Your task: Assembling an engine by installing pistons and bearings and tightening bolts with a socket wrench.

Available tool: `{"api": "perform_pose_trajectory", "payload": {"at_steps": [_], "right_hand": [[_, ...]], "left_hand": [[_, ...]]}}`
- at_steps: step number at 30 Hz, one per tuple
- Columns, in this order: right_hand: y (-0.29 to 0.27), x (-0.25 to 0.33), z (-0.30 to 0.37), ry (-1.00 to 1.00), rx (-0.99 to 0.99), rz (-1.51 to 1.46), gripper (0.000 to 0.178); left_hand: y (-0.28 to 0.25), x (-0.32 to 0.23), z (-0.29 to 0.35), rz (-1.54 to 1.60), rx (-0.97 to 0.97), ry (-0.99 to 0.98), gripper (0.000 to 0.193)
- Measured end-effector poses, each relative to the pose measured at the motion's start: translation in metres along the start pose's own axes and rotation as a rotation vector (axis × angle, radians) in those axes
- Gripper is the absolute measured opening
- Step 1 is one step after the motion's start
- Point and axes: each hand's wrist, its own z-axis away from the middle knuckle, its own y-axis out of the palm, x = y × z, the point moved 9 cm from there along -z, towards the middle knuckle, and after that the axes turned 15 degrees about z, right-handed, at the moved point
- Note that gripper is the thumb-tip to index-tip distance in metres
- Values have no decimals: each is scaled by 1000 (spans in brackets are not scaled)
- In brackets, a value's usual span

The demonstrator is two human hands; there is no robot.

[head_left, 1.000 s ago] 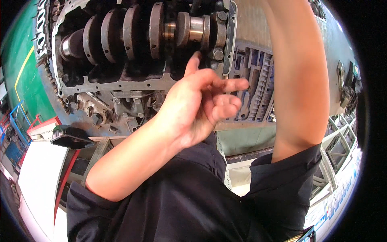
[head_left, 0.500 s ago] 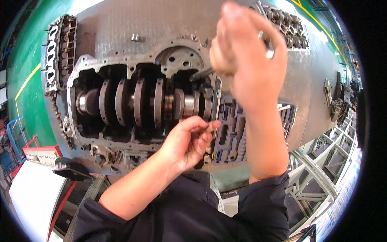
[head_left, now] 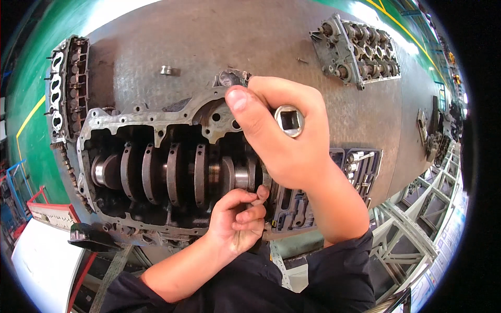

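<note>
My right hand (head_left: 287,141) is closed around a metal socket (head_left: 288,121) above the right end of an engine block (head_left: 125,121). The socket's square drive hole faces up between thumb and fingers; its other end is hidden by the hand. Beside the crankshaft (head_left: 172,175), at its right end, my left hand (head_left: 237,219) is turned palm up with fingers curled and fingertips pinched together. Anything between those fingertips is too small to make out. The crankshaft lies in the open block with its counterweights showing.
A socket set case (head_left: 339,156) lies right of the block, partly under my right forearm. One cylinder head (head_left: 365,52) is at the far right, another (head_left: 68,88) at the far left. A camshaft (head_left: 70,169) and a small metal ring (head_left: 166,70) lie on the metal table (head_left: 209,36).
My right hand has moved left over the block, and the socket's square hole has come into view. The dark rod below that hand is now hidden. The whole view has shifted; my left hand stays curled.
</note>
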Motion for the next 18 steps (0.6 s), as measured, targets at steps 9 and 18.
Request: {"api": "perform_pose_trajectory", "payload": {"at_steps": [9,18], "right_hand": [[-19,-10,5,137,-115,-273,19],[-14,8,7,117,1,-185,20]], "left_hand": [[-6,-1,5,13,-33,50,39],[-12,-2,7,-30,-102,26,35]]}}
